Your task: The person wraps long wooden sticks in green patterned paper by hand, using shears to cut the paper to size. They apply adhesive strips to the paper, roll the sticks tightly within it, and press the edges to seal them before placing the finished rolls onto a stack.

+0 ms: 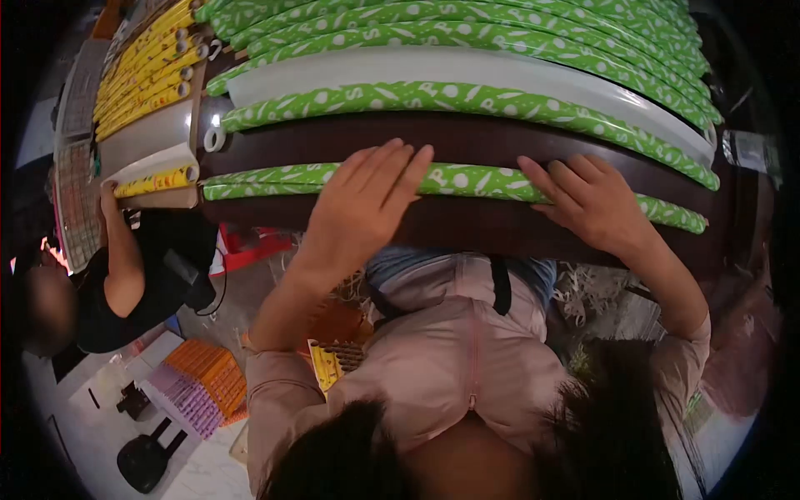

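Observation:
A narrow green roll of wrapping paper (479, 180) with white prints lies across the dark table in front of my body. My left hand (367, 200) rests flat over its middle, fingers stretched out and close together. Farther right along the same roll, my right hand (587, 196) lies on top with its fingers apart and slightly bent. The part of the roll beneath both palms is hidden. Just beyond it is another green printed roll (433, 97), beside a white sheet (400, 73) that shows its plain side.
Several more green rolls (467, 35) are stacked at the back of the dark table (292, 137). Yellow rolls (154, 83) lie at the far left, where a co-worker's hand (108, 200) touches one. Orange and purple bundles (204, 375) stand on the floor.

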`<action>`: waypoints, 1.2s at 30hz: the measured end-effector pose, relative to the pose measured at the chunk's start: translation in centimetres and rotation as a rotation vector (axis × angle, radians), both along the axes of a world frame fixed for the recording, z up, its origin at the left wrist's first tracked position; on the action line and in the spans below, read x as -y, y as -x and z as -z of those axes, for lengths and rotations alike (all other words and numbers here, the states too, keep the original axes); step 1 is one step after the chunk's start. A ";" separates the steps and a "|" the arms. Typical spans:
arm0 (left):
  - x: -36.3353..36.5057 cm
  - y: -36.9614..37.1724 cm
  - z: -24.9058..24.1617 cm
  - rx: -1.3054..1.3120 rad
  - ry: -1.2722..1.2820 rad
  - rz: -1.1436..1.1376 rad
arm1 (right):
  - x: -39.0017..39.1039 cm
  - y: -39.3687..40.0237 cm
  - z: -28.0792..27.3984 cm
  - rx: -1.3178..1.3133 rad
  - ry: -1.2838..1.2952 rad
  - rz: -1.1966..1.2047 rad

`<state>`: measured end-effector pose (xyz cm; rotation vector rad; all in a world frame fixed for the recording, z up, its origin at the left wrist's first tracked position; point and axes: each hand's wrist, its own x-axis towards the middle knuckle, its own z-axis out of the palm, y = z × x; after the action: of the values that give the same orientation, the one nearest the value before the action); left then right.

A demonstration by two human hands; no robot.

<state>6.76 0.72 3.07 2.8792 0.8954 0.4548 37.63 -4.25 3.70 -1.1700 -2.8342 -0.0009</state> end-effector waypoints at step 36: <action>-0.2 3.9 1.9 0.014 -0.139 -0.082 | -2.4 3.0 0.6 0.032 0.021 -0.130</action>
<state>2.85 0.95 1.12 2.9675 1.0220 0.5652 34.64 -1.90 3.10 -0.9959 -2.9395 0.0180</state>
